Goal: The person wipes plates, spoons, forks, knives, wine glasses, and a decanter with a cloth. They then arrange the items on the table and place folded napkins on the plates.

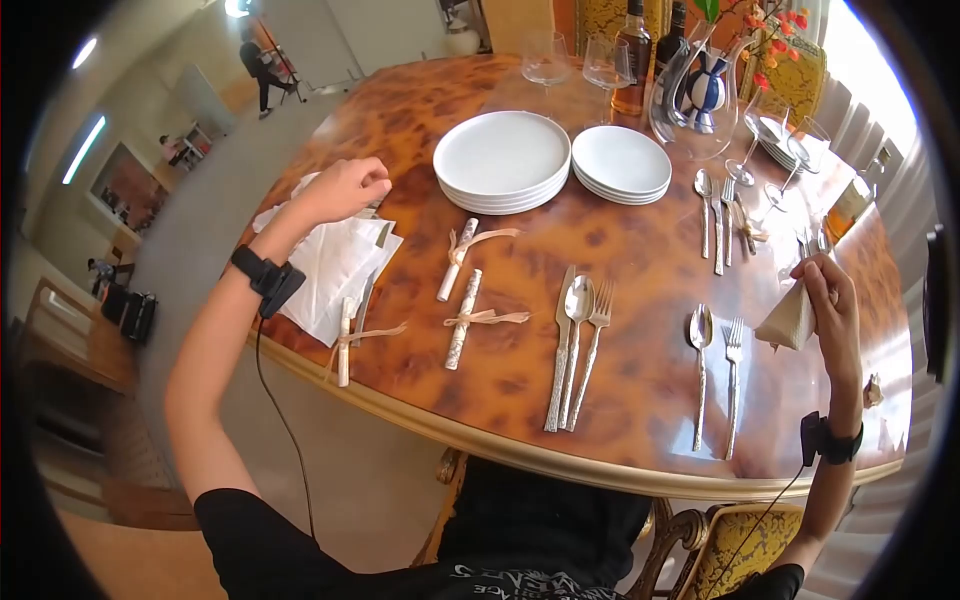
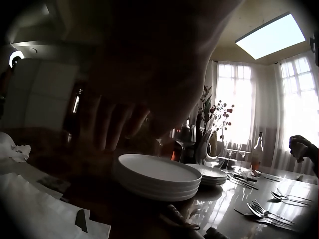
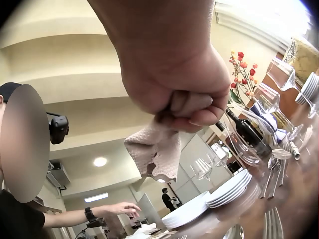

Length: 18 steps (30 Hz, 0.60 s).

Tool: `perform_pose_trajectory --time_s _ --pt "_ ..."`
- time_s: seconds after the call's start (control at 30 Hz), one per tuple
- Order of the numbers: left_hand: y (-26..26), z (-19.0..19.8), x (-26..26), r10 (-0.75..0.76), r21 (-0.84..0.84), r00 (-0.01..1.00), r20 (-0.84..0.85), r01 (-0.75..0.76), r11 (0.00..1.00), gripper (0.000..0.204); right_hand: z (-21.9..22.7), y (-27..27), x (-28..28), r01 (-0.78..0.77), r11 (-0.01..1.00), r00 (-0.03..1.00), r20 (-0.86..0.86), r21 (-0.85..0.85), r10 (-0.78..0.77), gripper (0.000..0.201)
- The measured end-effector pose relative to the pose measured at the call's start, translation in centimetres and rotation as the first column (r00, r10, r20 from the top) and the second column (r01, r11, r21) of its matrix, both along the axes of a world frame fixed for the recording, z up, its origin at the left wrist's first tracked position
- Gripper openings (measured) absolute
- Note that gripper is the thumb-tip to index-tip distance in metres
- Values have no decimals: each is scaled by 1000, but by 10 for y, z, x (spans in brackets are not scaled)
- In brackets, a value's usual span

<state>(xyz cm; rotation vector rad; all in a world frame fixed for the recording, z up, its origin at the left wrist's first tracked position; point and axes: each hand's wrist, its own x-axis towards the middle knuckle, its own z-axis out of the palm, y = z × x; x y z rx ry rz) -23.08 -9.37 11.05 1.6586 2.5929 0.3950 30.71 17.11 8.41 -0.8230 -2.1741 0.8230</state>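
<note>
The right hand (image 1: 832, 300) pinches a folded beige cloth (image 1: 788, 318) above the table's right side; in the right wrist view the cloth (image 3: 155, 152) hangs from curled fingers. The left hand (image 1: 345, 190) hovers over white crumpled paper (image 1: 335, 265) at the left, fingers loosely bent and holding nothing visible. Metal pieces lie partly under that paper. Three rolled items tied with ribbon, one of them a patterned roll (image 1: 463, 320), lie right of the paper. Below the right hand a spoon (image 1: 700, 350) and a fork (image 1: 734, 370) lie side by side.
Stacked large plates (image 1: 502, 155) and smaller plates (image 1: 622, 160) stand mid-table. A knife, spoon and fork (image 1: 597, 325) lie in front. Stemmed glasses (image 1: 606, 68), bottles (image 1: 632, 60) and a glass vessel (image 1: 695, 110) stand at the back. A patterned chair (image 1: 745, 550) is at the near edge.
</note>
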Motion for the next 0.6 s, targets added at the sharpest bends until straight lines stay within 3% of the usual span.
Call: perform_pose_trajectory --time_s 0.07,0.1,0.13,0.17,0.3,0.33,0.47,0.6 --pt "2 -22 -25 -77 -248 996 -33 67 966 33 -1 -9 -4 1 999 1000 28 -45 1 31" --pt "2 -37 -39 -12 -308 998 63 31 951 36 -1 -13 -4 -9 999 1000 16 -46 10 31" --pt "2 -47 -50 -17 -429 999 50 37 903 37 -1 -16 -4 -32 997 999 29 -70 34 31" --pt "-1 -50 -46 -7 -430 999 41 24 903 37 -2 -19 -3 -54 994 997 45 -94 59 31" --pt "-18 -65 -11 217 -654 976 -33 -186 734 36 -10 -25 8 -57 991 992 103 -119 70 33" --pt "-19 -62 5 181 -729 975 -130 -218 649 34 -14 -24 11 -63 992 991 109 -113 75 34" --pt "-23 -81 26 143 -815 980 -141 -197 545 37 -19 -25 6 -110 989 989 87 -95 119 32" --pt "-26 -101 17 199 -758 961 -191 -273 592 34 -20 -32 -9 -158 971 983 64 -180 172 29"
